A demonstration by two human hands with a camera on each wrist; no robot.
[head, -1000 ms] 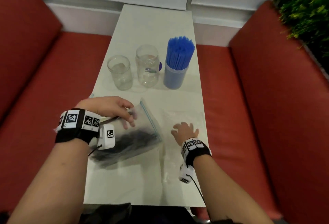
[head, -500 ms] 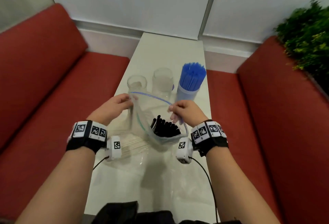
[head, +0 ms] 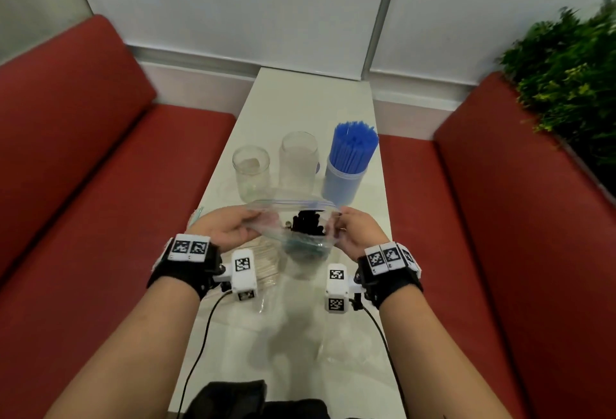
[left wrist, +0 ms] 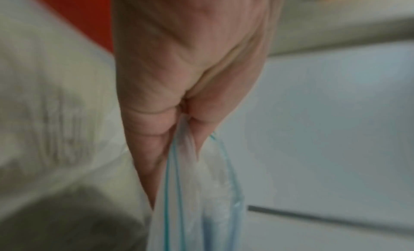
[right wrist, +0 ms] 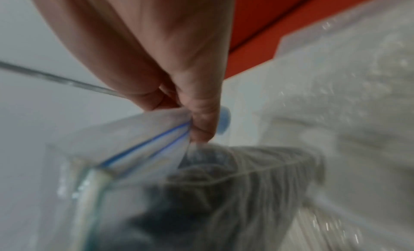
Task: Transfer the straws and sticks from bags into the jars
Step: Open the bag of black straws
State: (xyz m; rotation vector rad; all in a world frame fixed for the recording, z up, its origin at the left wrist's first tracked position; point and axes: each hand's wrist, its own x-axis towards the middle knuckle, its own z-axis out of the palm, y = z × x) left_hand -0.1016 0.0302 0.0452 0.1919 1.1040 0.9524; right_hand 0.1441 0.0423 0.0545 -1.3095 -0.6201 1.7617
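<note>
A clear zip bag with a blue seal strip hangs upright above the table, its mouth pulled wide. Black straws stand bunched inside it. My left hand pinches the bag's left rim; my right hand pinches the right rim. Behind the bag stand two clear glass jars, a short one and a taller one. Right of them a jar is packed with blue straws.
Another clear bag holding pale sticks lies flat on the white table under my left wrist. An empty clear bag lies near the front right. Red sofas flank the table; a plant stands far right.
The bag of black straws has come up from lying flat on the table. My right hand left the table and took its right rim, and both hands pulled the mouth wide.
</note>
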